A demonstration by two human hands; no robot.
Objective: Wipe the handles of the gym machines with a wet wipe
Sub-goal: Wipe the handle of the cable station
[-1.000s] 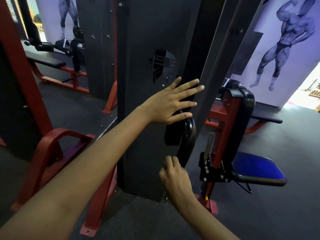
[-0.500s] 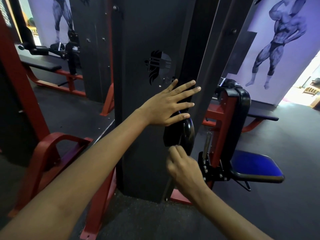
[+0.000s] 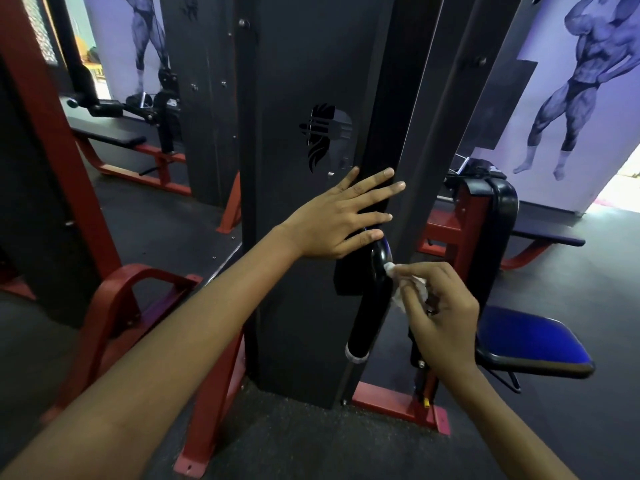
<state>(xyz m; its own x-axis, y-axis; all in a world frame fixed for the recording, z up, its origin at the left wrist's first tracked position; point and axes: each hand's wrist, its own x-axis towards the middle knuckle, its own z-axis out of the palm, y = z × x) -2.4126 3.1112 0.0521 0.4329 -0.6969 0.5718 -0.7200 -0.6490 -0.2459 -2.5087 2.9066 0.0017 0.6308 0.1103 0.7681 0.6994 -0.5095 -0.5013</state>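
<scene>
A glossy black handle with a silver end cap hangs against the edge of a tall black machine panel. My right hand pinches a crumpled white wet wipe and presses its tip against the upper part of the handle. My left hand lies flat with straight, spread fingers on the panel just above the handle; its little finger touches the handle's top.
A red-framed machine with a blue seat stands close on the right. Red floor rails and a black bench sit to the left. Dark rubber floor lies in front. Bodybuilder murals cover the walls.
My right hand has risen from the handle's lower end to its upper part, and the white wipe now shows at its fingertips. My left hand has stayed flat on the panel.
</scene>
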